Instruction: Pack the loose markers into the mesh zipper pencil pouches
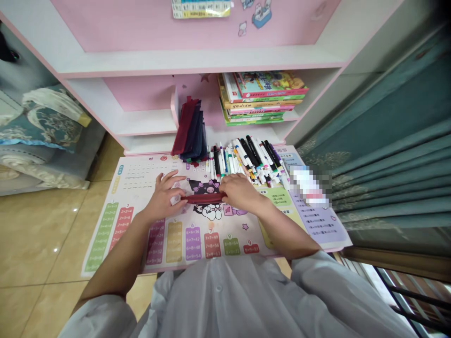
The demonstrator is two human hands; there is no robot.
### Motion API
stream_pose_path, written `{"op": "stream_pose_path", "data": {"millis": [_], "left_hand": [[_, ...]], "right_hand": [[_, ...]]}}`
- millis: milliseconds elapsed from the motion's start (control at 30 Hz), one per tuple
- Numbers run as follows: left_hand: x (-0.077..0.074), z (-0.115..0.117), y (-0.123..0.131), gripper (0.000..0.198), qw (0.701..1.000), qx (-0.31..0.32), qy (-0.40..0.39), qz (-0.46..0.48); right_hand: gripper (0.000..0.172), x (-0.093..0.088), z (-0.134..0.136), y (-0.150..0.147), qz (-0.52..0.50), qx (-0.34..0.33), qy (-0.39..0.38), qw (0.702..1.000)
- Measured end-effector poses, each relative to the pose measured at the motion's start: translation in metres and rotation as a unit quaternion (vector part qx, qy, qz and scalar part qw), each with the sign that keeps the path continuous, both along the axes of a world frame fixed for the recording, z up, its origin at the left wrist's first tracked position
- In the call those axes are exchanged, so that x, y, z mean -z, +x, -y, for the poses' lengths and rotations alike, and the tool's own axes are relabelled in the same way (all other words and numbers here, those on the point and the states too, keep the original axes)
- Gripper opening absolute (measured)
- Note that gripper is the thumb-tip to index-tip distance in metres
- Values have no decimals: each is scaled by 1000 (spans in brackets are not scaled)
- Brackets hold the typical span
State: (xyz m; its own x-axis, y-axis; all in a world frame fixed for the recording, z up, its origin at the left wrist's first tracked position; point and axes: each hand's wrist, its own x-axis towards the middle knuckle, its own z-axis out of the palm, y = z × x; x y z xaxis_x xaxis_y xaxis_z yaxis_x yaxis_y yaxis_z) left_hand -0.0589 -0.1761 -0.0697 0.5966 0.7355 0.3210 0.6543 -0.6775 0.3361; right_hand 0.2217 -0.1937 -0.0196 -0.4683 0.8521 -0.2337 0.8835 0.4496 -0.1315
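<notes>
Right now my left hand (165, 195) has its grip loose, fingers spread flat on the desk mat (141, 178), the thumb side touching the left end of the dark red pouch (204, 198). My right hand (240, 191) has its grip closed over the pouch's right end. The pouch lies flat and crosswise on the mat's cartoon figure, between both hands, mid-desk. At twelve o'clock from it a row of pouches (192, 129) leans upright against the shelf. At one o'clock a heap of markers (248, 159) lies just beyond my right hand, and farther out a stack of books (260, 96) rests on the shelf.
</notes>
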Motion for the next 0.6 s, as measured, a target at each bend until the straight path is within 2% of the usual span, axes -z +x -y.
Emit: {"op": "stream_pose_path", "data": {"millis": [167, 333, 600], "left_hand": [[9, 1, 4, 15, 1000, 7, 9, -1], [19, 6, 16, 27, 999, 30, 26, -14], [13, 16, 23, 26, 998, 44, 47, -28]], "right_hand": [[19, 2, -2, -4, 11, -4, -5, 1000], [19, -2, 1, -9, -17, -15, -14, 1000], [17, 0, 9, -9, -113, -31, 21, 993]]}}
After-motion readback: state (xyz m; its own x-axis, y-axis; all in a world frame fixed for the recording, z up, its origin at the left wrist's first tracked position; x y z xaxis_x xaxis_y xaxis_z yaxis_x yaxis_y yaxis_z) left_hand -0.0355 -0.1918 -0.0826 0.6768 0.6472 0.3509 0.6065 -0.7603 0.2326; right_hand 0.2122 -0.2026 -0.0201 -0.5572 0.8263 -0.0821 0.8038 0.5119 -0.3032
